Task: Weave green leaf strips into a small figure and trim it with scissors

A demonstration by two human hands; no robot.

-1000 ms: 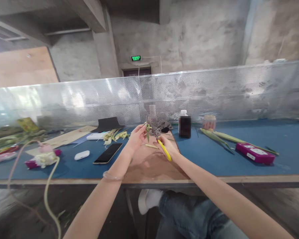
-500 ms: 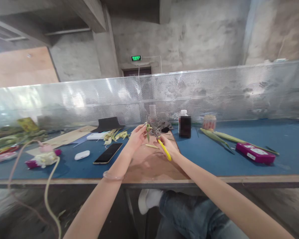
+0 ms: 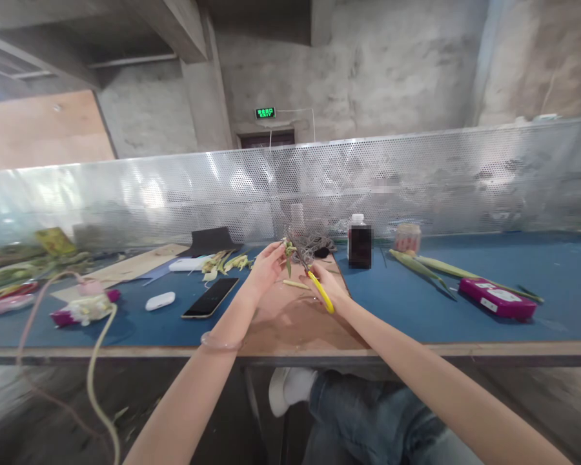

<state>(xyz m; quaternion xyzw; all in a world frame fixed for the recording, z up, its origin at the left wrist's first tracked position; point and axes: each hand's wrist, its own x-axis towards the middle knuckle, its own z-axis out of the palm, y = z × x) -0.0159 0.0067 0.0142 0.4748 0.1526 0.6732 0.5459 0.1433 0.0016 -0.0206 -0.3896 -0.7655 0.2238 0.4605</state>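
Over the brown board, my left hand pinches a small green plant piece with a leaf hanging down. My right hand is closed round yellow-handled scissors, whose blades point up and left beside the plant piece. Whether the blades touch it is too small to tell. Under the hands lies a short pale stalk. A tangle of grey string lies just behind them.
Left of my hands are a phone, a white case and pale leaf pieces. To the right stand a dark-labelled bottle and a jar, with long leaves and a magenta box beyond.
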